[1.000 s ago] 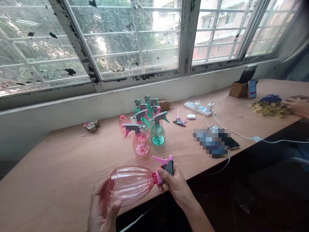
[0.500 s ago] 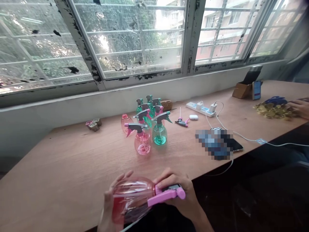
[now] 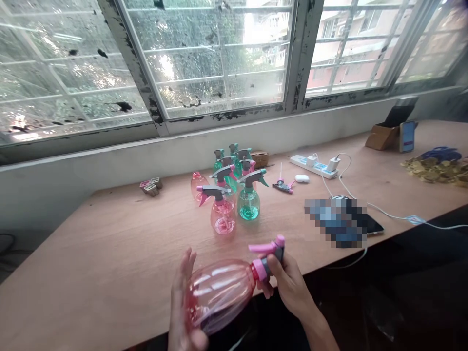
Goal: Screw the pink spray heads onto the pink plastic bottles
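Left hand (image 3: pixel 183 307) spread at pink bottle (image 3: pixel 223 287), right hand (image 3: pixel 288 282) gripping its spray head (image 3: pixel 279 251), phone screen (image 3: pixel 407 136) too blurred to read

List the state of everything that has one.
Held pink bottle: tilted, spray head fitted
Left hand: open, at its base
Right hand: gripping the spray head
Front pink bottle: upright, assembled
Front green bottle: upright, assembled
Rear green bottles: upright
Headless pink bottle: upright, open
Loose spray head: lying down
White case: shut
Power strip: chargers plugged in
Propped phone: screen lit
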Demonstrator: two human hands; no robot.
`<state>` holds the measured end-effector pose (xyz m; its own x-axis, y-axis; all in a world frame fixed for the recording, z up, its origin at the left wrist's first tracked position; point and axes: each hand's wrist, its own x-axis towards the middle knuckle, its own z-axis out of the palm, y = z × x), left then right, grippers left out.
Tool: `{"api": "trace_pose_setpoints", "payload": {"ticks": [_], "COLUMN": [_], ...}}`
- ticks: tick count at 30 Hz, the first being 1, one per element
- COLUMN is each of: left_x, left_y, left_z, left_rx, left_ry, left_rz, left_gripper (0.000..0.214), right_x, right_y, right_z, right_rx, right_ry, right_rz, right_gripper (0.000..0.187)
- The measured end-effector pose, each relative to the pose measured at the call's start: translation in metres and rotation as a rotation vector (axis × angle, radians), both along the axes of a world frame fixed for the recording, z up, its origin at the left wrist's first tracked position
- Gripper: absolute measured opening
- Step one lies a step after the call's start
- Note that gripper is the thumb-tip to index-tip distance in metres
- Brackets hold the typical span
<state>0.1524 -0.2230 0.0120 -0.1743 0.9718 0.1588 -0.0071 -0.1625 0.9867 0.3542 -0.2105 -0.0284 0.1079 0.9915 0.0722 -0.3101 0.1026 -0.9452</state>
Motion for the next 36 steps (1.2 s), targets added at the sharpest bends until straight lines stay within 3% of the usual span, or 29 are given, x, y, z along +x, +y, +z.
{"api": "trace_pose_setpoints", "payload": {"ticks": [3, 5, 8, 12, 14, 16, 20, 23, 25, 27, 29, 30, 32, 34, 36], "left_x": [-0.008, -0.012, -0.015, -0.009, -0.004, -0.002, -0.025, -0.062, -0.083, -0.096, -0.105, -0.109, -0.118, -0.129, -0.138], "left_y": [0.012, 0.018, 0.020, 0.011, 0.004, -0.001, 0.002, 0.018, 0.032, 0.049, 0.068, 0.078, 0.099, 0.124, 0.150], "left_z": [0.000, -0.005, -0.018, -0.029, -0.028, -0.023, -0.013, -0.015, -0.020, -0.024, -0.023, -0.022, -0.017, -0.012, -0.008], "left_rx": [-0.379, -0.449, -0.314, 0.031, 0.247, 0.366, 0.271, 0.229, 0.310, 0.322, 0.249, 0.190, 0.068, -0.031, -0.077], "left_ry": [-0.336, -0.420, -0.373, -0.200, -0.069, 0.021, 0.156, 0.496, 0.670, 0.728, 0.715, 0.686, 0.608, 0.549, 0.533], "left_rz": [-0.062, -0.117, 0.041, 0.263, 0.273, 0.242, 0.143, 0.011, -0.035, -0.065, -0.108, -0.123, -0.123, -0.084, -0.043], "left_gripper": [0.074, 0.065, 0.063, 0.065, 0.055, 0.054, 0.069, 0.086, 0.094, 0.084, 0.068, 0.065, 0.075, 0.091, 0.102], "right_x": [0.005, 0.001, -0.017, -0.042, -0.046, -0.044, -0.031, -0.025, -0.025, -0.023, -0.012, -0.002, 0.027, 0.061, 0.091], "right_y": [-0.009, -0.010, -0.006, 0.001, 0.005, 0.009, 0.014, 0.019, 0.023, 0.029, 0.038, 0.045, 0.063, 0.088, 0.116], "right_z": [0.007, 0.008, 0.006, 0.005, 0.007, 0.011, 0.027, 0.050, 0.066, 0.079, 0.084, 0.084, 0.078, 0.069, 0.059], "right_rx": [0.252, 0.297, 0.207, -0.033, -0.128, -0.180, -0.117, 0.086, 0.206, 0.269, 0.287, 0.273, 0.181, -0.033, -0.152], "right_ry": [-0.230, -0.339, -0.235, 0.023, 0.107, 0.158, 0.114, -0.076, -0.255, -0.382, -0.462, -0.521, -0.739, -1.117, -1.233], "right_rz": [0.122, 0.150, 0.054, 0.026, 0.043, 0.035, -0.041, -0.007, 0.088, 0.223, 0.271, 0.238, 0.039, -0.158, -0.310], "right_gripper": [0.025, 0.018, 0.027, 0.058, 0.066, 0.068, 0.064, 0.049, 0.038, 0.040, 0.047, 0.045, 0.037, 0.040, 0.038]}}
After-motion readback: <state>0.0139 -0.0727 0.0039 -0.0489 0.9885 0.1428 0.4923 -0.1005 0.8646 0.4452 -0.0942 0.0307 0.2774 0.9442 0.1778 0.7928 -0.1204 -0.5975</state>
